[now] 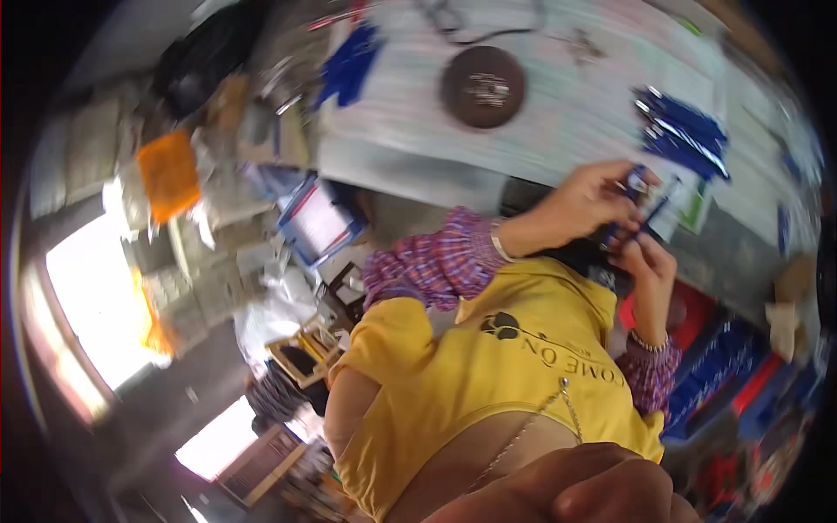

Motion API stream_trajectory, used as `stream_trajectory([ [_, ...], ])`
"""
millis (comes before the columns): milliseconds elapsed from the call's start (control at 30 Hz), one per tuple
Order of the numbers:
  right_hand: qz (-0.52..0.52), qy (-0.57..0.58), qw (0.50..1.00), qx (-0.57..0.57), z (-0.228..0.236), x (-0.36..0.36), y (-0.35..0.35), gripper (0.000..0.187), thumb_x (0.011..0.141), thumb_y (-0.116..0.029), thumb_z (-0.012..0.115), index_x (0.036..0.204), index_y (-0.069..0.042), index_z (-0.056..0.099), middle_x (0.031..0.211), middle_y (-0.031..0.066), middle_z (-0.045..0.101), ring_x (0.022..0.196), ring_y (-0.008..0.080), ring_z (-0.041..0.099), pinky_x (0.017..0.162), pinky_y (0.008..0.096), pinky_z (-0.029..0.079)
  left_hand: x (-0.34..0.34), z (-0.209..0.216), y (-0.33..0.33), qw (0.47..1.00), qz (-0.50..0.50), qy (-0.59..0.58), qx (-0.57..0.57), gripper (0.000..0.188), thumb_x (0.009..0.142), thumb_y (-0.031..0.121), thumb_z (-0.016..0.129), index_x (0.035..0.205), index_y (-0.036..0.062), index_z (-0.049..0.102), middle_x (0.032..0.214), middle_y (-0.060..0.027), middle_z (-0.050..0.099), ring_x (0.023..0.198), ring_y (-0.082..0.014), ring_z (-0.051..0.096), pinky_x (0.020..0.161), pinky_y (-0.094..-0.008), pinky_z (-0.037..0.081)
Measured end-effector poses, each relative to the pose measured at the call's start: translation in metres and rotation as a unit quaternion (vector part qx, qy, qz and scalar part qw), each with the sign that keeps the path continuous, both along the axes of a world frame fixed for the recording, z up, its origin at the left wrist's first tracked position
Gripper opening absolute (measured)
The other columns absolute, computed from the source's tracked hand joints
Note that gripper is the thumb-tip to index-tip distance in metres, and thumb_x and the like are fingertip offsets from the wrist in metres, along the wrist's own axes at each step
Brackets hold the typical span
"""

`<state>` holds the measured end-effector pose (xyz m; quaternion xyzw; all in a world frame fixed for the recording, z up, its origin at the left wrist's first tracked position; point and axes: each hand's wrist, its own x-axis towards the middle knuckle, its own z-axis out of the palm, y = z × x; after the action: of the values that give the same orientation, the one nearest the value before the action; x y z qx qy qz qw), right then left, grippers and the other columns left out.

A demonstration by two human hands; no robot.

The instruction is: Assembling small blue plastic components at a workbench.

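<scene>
The right hand, nearer us, pinches a thin blue stick that slants away and rightward; the left hand, just beyond and leftward, is clenched around a thicker blue stick, its long axis pointing mostly away, though blur hides the tips' exact gap. Both hands sit about the near edge of the worktop. Farther on, we see a blue bundle slanting to the right, closer to the left hand, with pale sheeting stretching between it and a brown disc
</scene>
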<state>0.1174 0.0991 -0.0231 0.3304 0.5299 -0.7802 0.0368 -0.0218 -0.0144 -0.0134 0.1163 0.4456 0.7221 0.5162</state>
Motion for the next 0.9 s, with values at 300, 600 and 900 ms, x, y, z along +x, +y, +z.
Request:
stream_trajectory([
  [300, 0.043, 0.057, 0.997, 0.004, -0.003, -0.027, -0.024, 0.019, 0.092, -0.011, 0.052, 0.1, 0.004, 0.059, 0.09, 0.0036, 0.062, 0.078, 0.0098, 0.059, 0.073, 0.0241, 0.049, -0.008, 0.012, -0.037, 0.985, 0.124, 0.108, 0.052, 0.037, 0.081, -0.005, 0.056, 0.117, 0.0012, 0.053, 0.096, -0.004, 0.059, 0.087, -0.0094, 0.057, 0.079, -0.0233, 0.047],
  [600, 0.216, 0.047, 0.975, 0.035, 0.009, -0.082, -0.075, 0.023, 0.09, -0.011, 0.051, 0.104, 0.004, 0.06, 0.079, 0.0029, 0.061, 0.067, 0.0075, 0.054, 0.062, 0.021, 0.044, -0.04, 0.0, -0.138, 0.956, 0.232, 0.179, 0.015, 0.043, 0.081, -0.003, 0.058, 0.122, 0.0011, 0.048, 0.116, -0.0056, 0.052, 0.094, -0.0125, 0.058, 0.081, -0.0246, 0.047],
  [900, 0.344, 0.161, 0.856, 0.351, -0.009, -0.145, -0.136, 0.024, 0.081, -0.007, 0.063, 0.103, 0.002, 0.062, 0.071, 0.0051, 0.056, 0.062, 0.0112, 0.053, 0.057, 0.0233, 0.042, -0.06, -0.026, -0.24, 0.814, 0.308, 0.419, -0.259, 0.028, 0.074, -0.003, 0.061, 0.102, 0.0028, 0.06, 0.1, -0.0086, 0.06, 0.09, -0.0194, 0.06, 0.074, -0.0291, 0.05],
])
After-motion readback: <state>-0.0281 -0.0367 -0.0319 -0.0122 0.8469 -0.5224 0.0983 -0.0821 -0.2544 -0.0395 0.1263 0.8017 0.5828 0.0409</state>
